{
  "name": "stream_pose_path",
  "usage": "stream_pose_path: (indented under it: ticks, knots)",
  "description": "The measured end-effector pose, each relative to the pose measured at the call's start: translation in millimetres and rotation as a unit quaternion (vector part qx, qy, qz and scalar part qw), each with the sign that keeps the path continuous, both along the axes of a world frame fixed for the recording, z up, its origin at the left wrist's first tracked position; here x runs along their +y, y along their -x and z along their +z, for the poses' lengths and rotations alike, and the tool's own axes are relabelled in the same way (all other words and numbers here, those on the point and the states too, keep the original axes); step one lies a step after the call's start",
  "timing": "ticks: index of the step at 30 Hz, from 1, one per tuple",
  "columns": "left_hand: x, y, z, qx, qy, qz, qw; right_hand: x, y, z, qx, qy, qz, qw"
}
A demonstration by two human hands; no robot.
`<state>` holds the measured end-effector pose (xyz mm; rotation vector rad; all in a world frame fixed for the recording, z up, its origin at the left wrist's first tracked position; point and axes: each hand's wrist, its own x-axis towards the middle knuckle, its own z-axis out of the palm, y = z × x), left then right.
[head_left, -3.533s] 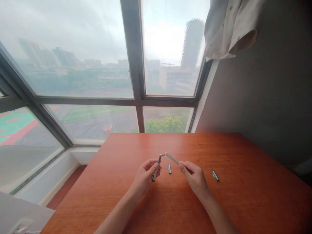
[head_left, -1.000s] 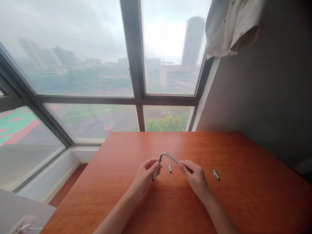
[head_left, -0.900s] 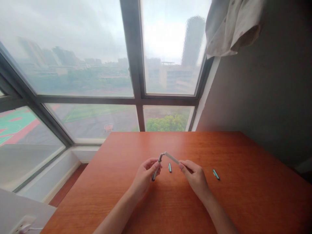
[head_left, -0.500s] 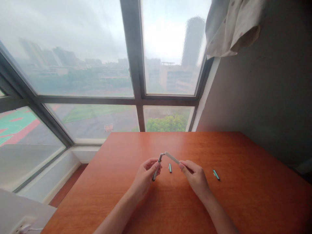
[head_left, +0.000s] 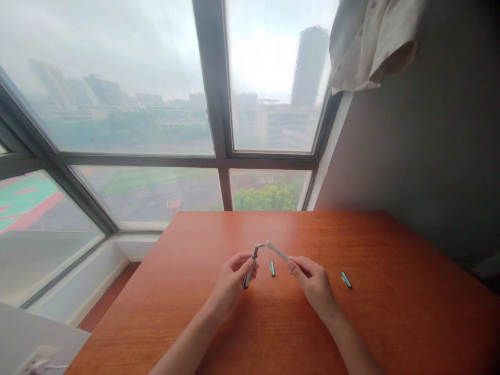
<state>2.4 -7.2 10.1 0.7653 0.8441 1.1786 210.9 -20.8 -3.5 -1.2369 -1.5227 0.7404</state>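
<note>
My left hand (head_left: pixel 237 278) is closed on what looks like a razor handle (head_left: pixel 247 277), grey and dark with a bent metal neck pointing up and right. In a pinch, my right hand (head_left: pixel 312 284) holds a slim pale stick (head_left: pixel 278 251) with a rounded end, slanting up to the left. That rounded end is close beside the tip of the metal neck; a small gap seems to part them. Between the hands, a green-and-black razor head (head_left: pixel 272 269) lies on the table. A second green-and-black razor head (head_left: pixel 346 279) rests to the right of my right hand.
The reddish-brown wooden table (head_left: pixel 187 333) reaches to a big framed window (head_left: pixel 221 161). A dark wall (head_left: pixel 422 156) runs along the right, with a pale curtain (head_left: pixel 371 47) hanging above. At lower left a plug sits in a wall socket (head_left: pixel 39 359).
The rounded end of the pale stick has shifted very slightly right, away from the tip of the metal neck. Both hands stay nearly in place, and the razor heads lie where they were.
</note>
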Motion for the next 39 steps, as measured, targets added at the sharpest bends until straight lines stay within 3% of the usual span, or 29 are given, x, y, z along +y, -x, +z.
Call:
stream_pose_path:
  ticks: [13, 39]
  knots:
    - [-0.9, 0.6, -4.9, 0.022, -0.03, -0.034, 0.999, -1.0, 2.0, 2.3, 0.022, 0.019, 0.038, 0.999]
    - [-0.6, -1.0, -2.8, 0.04, -0.02, -0.024, 0.999, 0.4, 3.4, 0.3, -0.007, -0.008, 0.023, 1.0]
